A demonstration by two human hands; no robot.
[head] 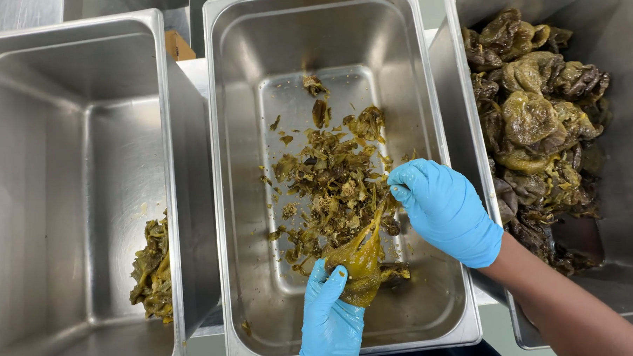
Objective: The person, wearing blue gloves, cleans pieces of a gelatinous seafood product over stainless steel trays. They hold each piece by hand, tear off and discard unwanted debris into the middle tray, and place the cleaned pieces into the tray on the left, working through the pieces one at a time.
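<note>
Commercial kitchen, prep stn, deep steel pans (189, 133), roasted peppers (539, 121), blue gloves (447, 212)

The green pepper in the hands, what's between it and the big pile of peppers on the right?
In the head view, the metal walls of two pans stand between the held pepper and the roasted pepper pile. The right hand also reaches across there.

Brushed steel pan (426, 90) (peppers (532, 114) glossy)
</note>
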